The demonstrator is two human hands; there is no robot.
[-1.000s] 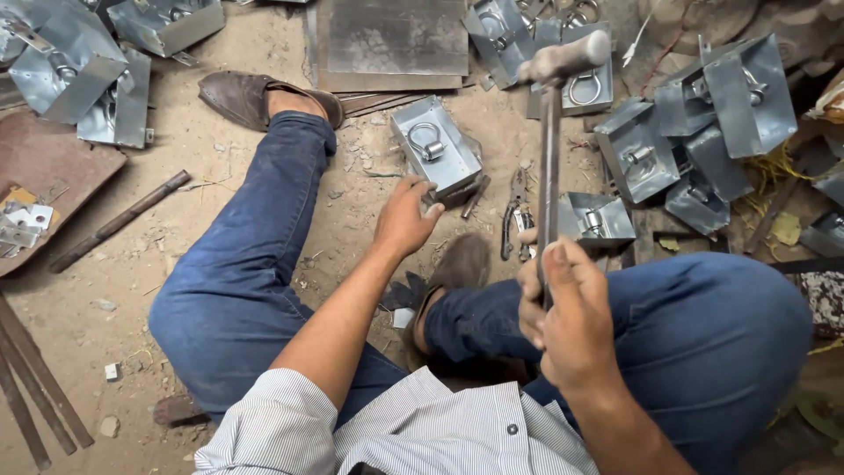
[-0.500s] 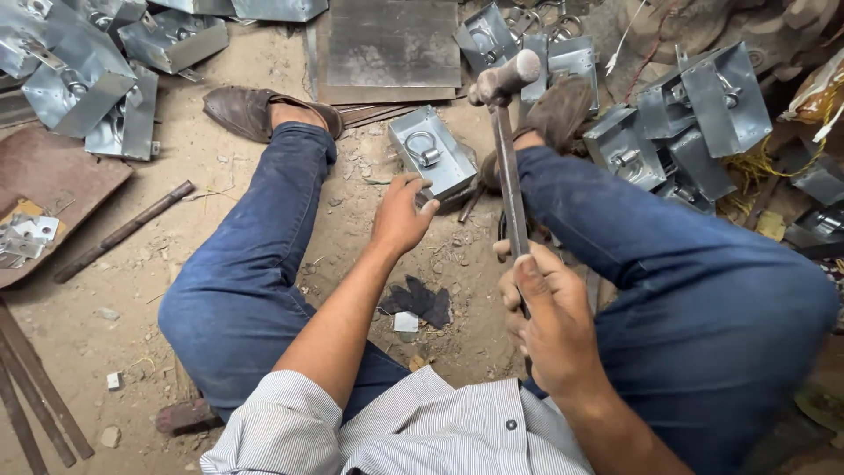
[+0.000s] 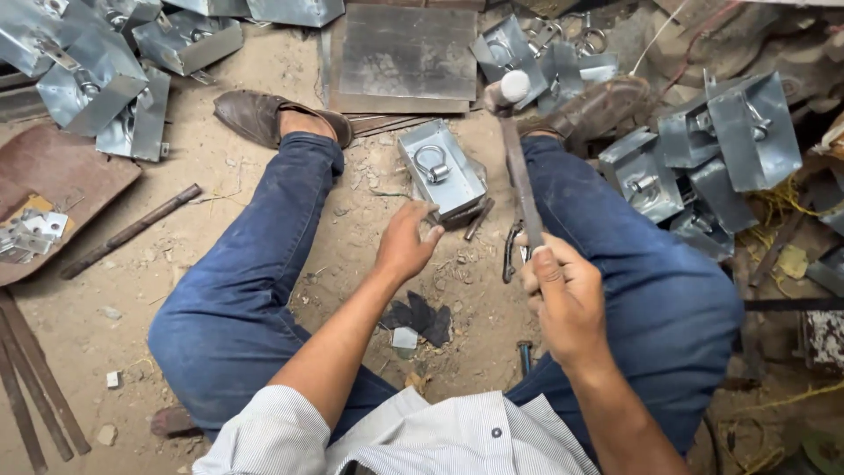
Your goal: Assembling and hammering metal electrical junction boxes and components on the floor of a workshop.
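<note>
I sit on a dirt floor with both legs in blue jeans stretched out. My right hand (image 3: 563, 295) grips the wooden handle of a hammer (image 3: 514, 149), whose steel head points away from me above my right shin. My left hand (image 3: 406, 242) reaches forward with fingers loosely curled, its fingertips just at the near corner of a small open sheet-metal box (image 3: 440, 171) with a ring bolt inside; whether they touch it is unclear. That box lies on the ground between my legs.
Several similar metal boxes are piled at the right (image 3: 703, 158) and the upper left (image 3: 97, 79). A flat steel sheet (image 3: 406, 57) lies ahead. A rusty rod (image 3: 132, 230) and a rusty plate (image 3: 53, 198) lie left. Pliers (image 3: 512, 255) rest by my right knee.
My right leg has straightened out forward. The hammer has tilted left and forward with my right hand. My left hand has stayed by the box between my legs.
</note>
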